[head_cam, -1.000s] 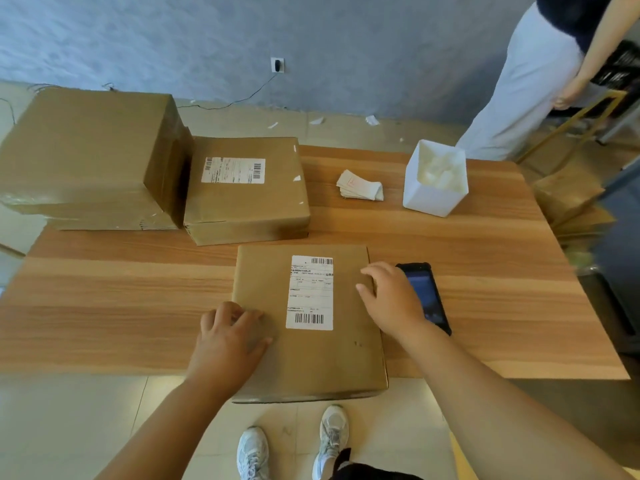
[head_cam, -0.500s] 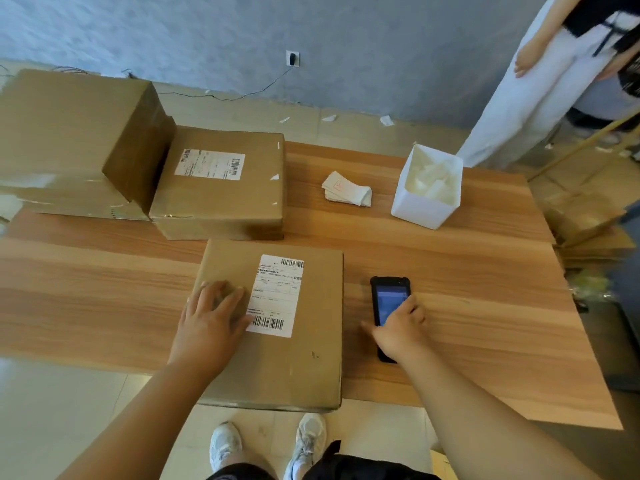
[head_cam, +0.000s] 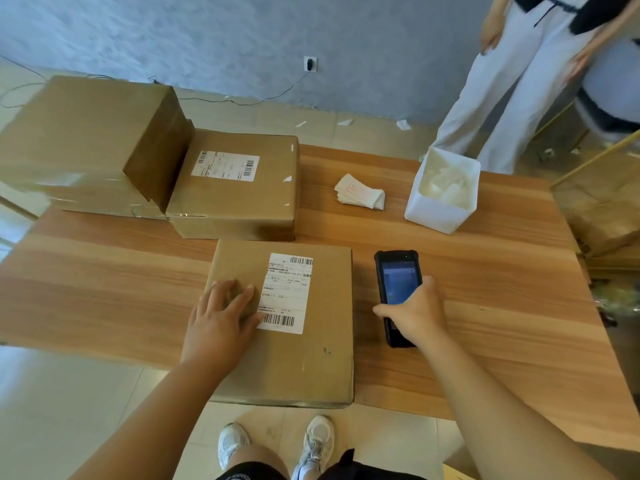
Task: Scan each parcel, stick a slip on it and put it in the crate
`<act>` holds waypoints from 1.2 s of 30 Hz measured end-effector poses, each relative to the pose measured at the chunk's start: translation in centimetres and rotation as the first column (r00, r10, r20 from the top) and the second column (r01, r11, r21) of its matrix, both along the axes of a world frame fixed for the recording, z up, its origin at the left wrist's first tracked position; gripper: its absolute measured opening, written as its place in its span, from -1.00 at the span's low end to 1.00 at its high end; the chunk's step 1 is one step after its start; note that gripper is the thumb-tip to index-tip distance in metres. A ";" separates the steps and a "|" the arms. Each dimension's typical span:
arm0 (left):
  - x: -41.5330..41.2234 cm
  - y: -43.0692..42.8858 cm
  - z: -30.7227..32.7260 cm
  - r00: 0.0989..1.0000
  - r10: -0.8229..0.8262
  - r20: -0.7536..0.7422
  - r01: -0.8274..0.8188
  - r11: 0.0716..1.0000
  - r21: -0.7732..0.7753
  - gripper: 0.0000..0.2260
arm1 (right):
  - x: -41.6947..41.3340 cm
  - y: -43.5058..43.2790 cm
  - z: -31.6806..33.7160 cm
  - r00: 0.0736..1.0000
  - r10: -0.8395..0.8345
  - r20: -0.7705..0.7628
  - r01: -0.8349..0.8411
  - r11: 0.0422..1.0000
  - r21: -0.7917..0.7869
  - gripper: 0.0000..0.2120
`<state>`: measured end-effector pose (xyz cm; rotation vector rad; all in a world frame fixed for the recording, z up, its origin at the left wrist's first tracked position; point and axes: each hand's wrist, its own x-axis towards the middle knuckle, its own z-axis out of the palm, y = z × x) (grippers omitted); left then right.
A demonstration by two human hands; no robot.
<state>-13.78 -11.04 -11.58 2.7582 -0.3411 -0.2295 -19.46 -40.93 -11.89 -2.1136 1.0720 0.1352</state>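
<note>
A flat brown parcel (head_cam: 311, 355) with a white barcode label (head_cam: 287, 292) lies at the table's near edge, overhanging it slightly. My left hand (head_cam: 221, 323) rests flat on its top, fingers spread just left of the label. To the parcel's right a black handheld scanner (head_cam: 396, 282) lies screen-up on the wood. My right hand (head_cam: 414, 315) grips its lower half, thumb on the left side and fingers over the right edge. A small stack of white slips (head_cam: 360, 194) sits farther back.
Another labelled parcel (head_cam: 239, 188) and a large taped box (head_cam: 86, 143) stand at the back left. A white bin (head_cam: 443, 188) with crumpled plastic is at the back right. A person in white trousers (head_cam: 498, 84) stands beyond the wooden table (head_cam: 485, 341).
My right hand left the parcel's top, moved right to the scanner and closed round it. My left hand stayed on the parcel. The view shifted a little.
</note>
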 end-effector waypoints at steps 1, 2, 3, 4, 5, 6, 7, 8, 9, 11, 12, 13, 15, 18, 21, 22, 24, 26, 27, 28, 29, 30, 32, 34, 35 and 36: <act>-0.1 0.0 0.0 1.000 0.001 -0.001 -0.001 1.000 -0.001 -0.56 | 0.3 0.1 1.1 0.997 0.052 0.059 -0.053 0.998 0.020 -0.23; -0.1 0.1 0.0 1.000 0.002 -0.001 -0.002 1.000 -0.010 -0.57 | 0.6 0.3 2.2 0.989 0.122 0.090 -0.124 0.992 0.024 -0.24; -0.1 0.3 0.0 1.000 0.007 -0.001 -0.007 1.000 -0.030 -0.59 | 0.8 0.6 3.4 0.974 0.207 0.089 -0.208 0.978 0.009 -0.24; -0.1 0.5 0.0 1.000 0.014 -0.001 -0.014 0.998 -0.065 -0.60 | 1.1 0.9 4.6 0.954 0.294 0.065 -0.293 0.956 -0.015 -0.23; -0.1 0.7 -0.1 1.000 0.023 -0.002 -0.023 0.994 -0.107 -0.62 | 1.3 1.3 5.7 0.925 0.378 0.027 -0.377 0.925 -0.043 -0.23; -0.1 1.0 -0.1 1.000 0.030 -0.001 -0.030 0.989 -0.142 -0.63 | 1.5 1.8 6.8 0.888 0.460 -0.024 -0.460 0.885 -0.068 -0.24; -0.1 1.2 -0.1 0.999 0.035 0.002 -0.034 0.987 -0.158 -0.65 | 1.6 2.2 7.8 0.838 0.539 -0.087 -0.545 0.833 -0.091 -0.24; -0.2 1.5 -0.1 0.999 0.040 0.004 -0.039 0.987 -0.156 -0.66 | 1.7 2.6 8.8 0.776 0.610 -0.159 -0.628 0.770 -0.111 -0.25; -0.3 1.7 -0.1 0.999 0.048 0.001 -0.047 0.988 -0.147 -0.66 | 1.7 3.1 9.6 0.703 0.670 -0.238 -0.707 0.697 -0.125 -0.24; -0.3 1.9 0.0 0.998 0.056 -0.003 -0.056 0.989 -0.135 -0.66 | 1.5 3.9 10.9 0.547 0.743 -0.386 -0.829 0.546 -0.122 -0.27; -0.2 2.0 0.1 0.999 0.051 -0.001 -0.051 0.990 -0.134 -0.66 | 1.4 4.3 11.4 0.479 0.758 -0.444 -0.868 0.485 -0.108 -0.30; -0.2 2.1 0.1 0.999 0.044 0.002 -0.044 0.990 -0.132 -0.66 | 1.2 4.7 11.7 0.421 0.764 -0.489 -0.896 0.435 -0.092 -0.34; 0.0 2.2 0.2 0.999 0.036 0.010 -0.034 0.991 -0.132 -0.66 | 0.9 5.5 12.2 0.341 0.763 -0.548 -0.928 0.367 -0.067 -0.39; -0.1 2.2 0.2 0.999 0.034 0.022 -0.031 0.990 -0.138 -0.65 | 0.6 6.2 12.5 0.293 0.759 -0.582 -0.947 0.316 -0.064 -0.39; -0.2 2.3 0.1 0.999 0.035 0.039 -0.029 0.989 -0.144 -0.65 | 0.5 6.6 12.6 0.289 0.758 -0.584 -0.949 0.306 -0.072 -0.41; -0.2 2.3 0.2 0.999 0.035 0.041 -0.028 0.989 -0.143 -0.65 | 0.5 6.7 12.7 0.290 0.756 -0.587 -0.949 0.307 -0.073 -0.40; -0.2 2.3 0.2 0.999 0.029 0.038 -0.023 0.990 -0.138 -0.65 | 0.5 6.8 12.7 0.287 0.749 -0.597 -0.950 0.302 -0.078 -0.39; -0.2 2.3 0.2 0.999 0.026 0.033 -0.022 0.990 -0.137 -0.64 | 0.4 6.7 12.7 0.296 0.745 -0.598 -0.947 0.310 -0.083 -0.38; -0.2 2.3 0.2 0.999 0.027 0.030 -0.022 0.991 -0.135 -0.64 | 0.4 6.6 12.6 0.304 0.744 -0.595 -0.944 0.319 -0.084 -0.38; -0.3 2.3 0.2 0.999 0.026 0.027 -0.022 0.991 -0.130 -0.64 | 0.3 6.4 12.5 0.313 0.743 -0.592 -0.941 0.328 -0.085 -0.37; -0.2 2.3 0.2 0.999 0.023 0.022 -0.021 0.993 -0.120 -0.64 | 0.2 6.1 12.4 0.328 0.742 -0.585 -0.935 0.343 -0.089 -0.37; -0.2 2.3 0.3 1.000 0.020 0.014 -0.018 0.994 -0.104 -0.63 | 0.0 5.8 12.1 0.357 0.740 -0.571 -0.923 0.371 -0.096 -0.38; 0.0 2.1 0.4 1.000 0.018 -0.004 -0.018 0.997 -0.074 -0.63 | -0.5 4.9 11.3 0.464 0.722 -0.513 -0.871 0.476 -0.118 -0.40; 0.2 1.7 0.7 1.000 0.019 -0.012 -0.020 0.997 -0.070 -0.65 | -1.1 3.7 10.0 0.606 0.668 -0.433 -0.776 0.617 -0.134 -0.40; 0.3 1.5 0.8 1.000 0.009 -0.007 -0.010 0.997 -0.078 -0.67 | -1.5 3.1 9.2 0.676 0.624 -0.392 -0.713 0.688 -0.135 -0.38; 0.4 1.2 0.9 1.000 -0.010 0.005 0.011 0.997 -0.082 -0.68 | -1.8 2.6 8.2 0.740 0.570 -0.358 -0.646 0.751 -0.140 -0.35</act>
